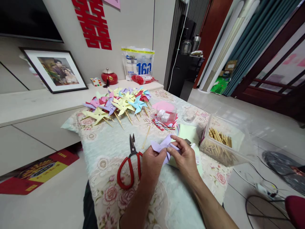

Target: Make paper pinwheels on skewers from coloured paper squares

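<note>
Both my hands meet over the middle of a floral-cloth table [107,194]. Between them is a folded piece of light purple paper [160,145]. My left hand [152,162] pinches its lower left side and my right hand [184,156] holds its right side with the fingers curled over the folds. Red-handled scissors [130,165] lie on the cloth just left of my left hand. A single wooden stick [146,137] lies beyond the paper. Light green paper sheets [188,132] lie under and behind my right hand.
A heap of finished paper pinwheels [119,103] covers the far end of the table. A clear tub [166,113] sits on coloured paper squares, and a clear box of wooden sticks [220,141] stands at the right edge. A low cabinet [35,101] runs along the wall.
</note>
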### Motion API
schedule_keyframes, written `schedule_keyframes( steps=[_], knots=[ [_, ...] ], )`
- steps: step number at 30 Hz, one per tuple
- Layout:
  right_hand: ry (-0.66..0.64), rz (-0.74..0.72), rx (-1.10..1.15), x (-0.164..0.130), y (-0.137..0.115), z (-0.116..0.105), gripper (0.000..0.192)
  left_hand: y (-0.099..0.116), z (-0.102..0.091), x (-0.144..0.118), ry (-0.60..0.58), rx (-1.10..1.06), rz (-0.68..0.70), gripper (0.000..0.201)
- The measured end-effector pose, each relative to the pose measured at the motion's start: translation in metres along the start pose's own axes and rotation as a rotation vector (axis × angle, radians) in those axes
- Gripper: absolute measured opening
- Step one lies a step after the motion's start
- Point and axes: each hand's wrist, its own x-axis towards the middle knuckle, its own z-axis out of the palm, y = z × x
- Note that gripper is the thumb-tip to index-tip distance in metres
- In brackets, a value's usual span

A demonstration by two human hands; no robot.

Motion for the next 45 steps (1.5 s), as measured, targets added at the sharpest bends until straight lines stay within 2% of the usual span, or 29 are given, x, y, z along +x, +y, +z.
schedule_keyframes(
  steps=[9, 19, 24, 28, 32, 38, 39, 41, 43, 45],
  knots=[
    [0.032, 0.027, 0.061, 0.0, 0.002, 0.0, 0.046, 0.002, 0.005, -0.003, -0.038, -0.14, -0.047, 0.026],
    [0.03, 0.059, 0.122, 0.0, -0.005, 0.001, 0.051, 0.003, 0.001, -0.002, -0.127, -0.15, -0.052, 0.03],
    [-0.037, 0.086, 0.224, -0.001, -0.014, -0.006, 0.057, 0.008, -0.005, 0.0, -0.164, -0.181, -0.062, 0.034],
    [-0.142, 0.136, 0.192, 0.003, -0.022, -0.012, 0.039, 0.01, -0.009, 0.002, -0.207, -0.252, -0.106, 0.036],
    [-0.284, 0.201, 0.083, 0.007, -0.032, -0.013, 0.03, 0.008, -0.013, 0.003, -0.27, -0.269, -0.119, 0.034],
    [-0.315, 0.217, 0.002, 0.014, -0.035, -0.009, 0.022, 0.011, -0.017, 0.004, -0.351, -0.272, -0.11, 0.03],
    [-0.281, 0.205, 0.017, 0.017, -0.035, -0.008, 0.021, 0.013, -0.017, 0.004, -0.357, -0.287, -0.105, 0.03],
    [-0.17, 0.175, 0.188, 0.025, -0.036, -0.004, 0.02, 0.019, -0.019, 0.004, -0.325, -0.31, -0.086, 0.032],
    [-0.054, 0.146, 0.464, 0.035, -0.037, 0.004, 0.018, 0.022, -0.022, 0.005, -0.229, -0.294, -0.035, 0.032],
    [-0.009, 0.129, 0.669, 0.042, -0.037, 0.013, 0.017, 0.023, -0.027, 0.007, -0.094, -0.207, 0.036, 0.031]
  ],
)
